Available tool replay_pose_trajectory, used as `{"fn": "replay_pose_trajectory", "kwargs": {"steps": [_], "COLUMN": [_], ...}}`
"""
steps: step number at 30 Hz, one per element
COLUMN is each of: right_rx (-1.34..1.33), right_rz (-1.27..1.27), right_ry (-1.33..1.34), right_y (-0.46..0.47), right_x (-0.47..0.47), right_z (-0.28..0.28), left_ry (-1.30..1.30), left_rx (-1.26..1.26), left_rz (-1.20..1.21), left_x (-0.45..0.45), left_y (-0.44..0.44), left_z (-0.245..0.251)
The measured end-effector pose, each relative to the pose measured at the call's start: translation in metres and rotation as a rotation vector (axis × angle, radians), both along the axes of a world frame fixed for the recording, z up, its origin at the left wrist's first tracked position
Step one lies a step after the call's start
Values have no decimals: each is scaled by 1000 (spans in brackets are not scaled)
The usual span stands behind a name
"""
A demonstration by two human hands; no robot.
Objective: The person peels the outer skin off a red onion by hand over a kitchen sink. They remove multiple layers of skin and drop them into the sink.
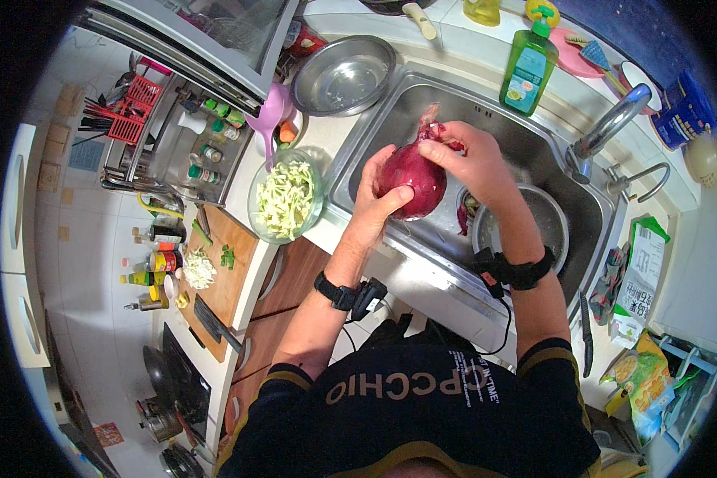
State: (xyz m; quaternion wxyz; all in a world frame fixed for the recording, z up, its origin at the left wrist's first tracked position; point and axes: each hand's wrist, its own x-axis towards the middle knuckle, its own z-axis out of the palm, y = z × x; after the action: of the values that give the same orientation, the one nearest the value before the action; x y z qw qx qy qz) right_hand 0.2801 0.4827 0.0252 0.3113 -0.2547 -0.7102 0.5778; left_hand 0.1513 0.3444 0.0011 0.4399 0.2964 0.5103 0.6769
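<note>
A large red onion (415,179) is held over a stainless steel sink. My left hand (377,191) cups it from the left and below, with the thumb across its front. The fingers of my right hand (463,152) pinch the reddish skin near the onion's dry neck. Below the onion, dark red peelings (463,220) lie in the sink by the drain. A round metal bowl (558,224) stands in the sink, partly hidden by my right forearm.
A glass bowl of shredded cabbage (287,194) and a metal basin (343,74) stand left of the sink. Behind it are a green pump bottle (529,71) and a faucet (612,125). A knife (585,334) lies right; a cleaver (212,319) rests on the cutting board (239,239).
</note>
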Motion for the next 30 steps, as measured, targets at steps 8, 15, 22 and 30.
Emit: {"fn": "replay_pose_trajectory", "kwargs": {"steps": [8,15,22,30], "right_rx": [-66,-289,-47,-160], "right_rz": [63,259,144,-157], "right_ry": [25,62,43,-30], "right_y": [5,6,-4,2], "right_x": [0,6,1,-7], "right_z": [-4,2,-4,-11], "left_ry": [-319,-787,-832,-47], "left_rx": [-1,94,-31,1], "left_rz": [-102,-453,-292,28], "left_x": [-8,-12,-8,8], "left_y": [-6,-2,3,8], "left_z": [-11,-15,-21,-13]}}
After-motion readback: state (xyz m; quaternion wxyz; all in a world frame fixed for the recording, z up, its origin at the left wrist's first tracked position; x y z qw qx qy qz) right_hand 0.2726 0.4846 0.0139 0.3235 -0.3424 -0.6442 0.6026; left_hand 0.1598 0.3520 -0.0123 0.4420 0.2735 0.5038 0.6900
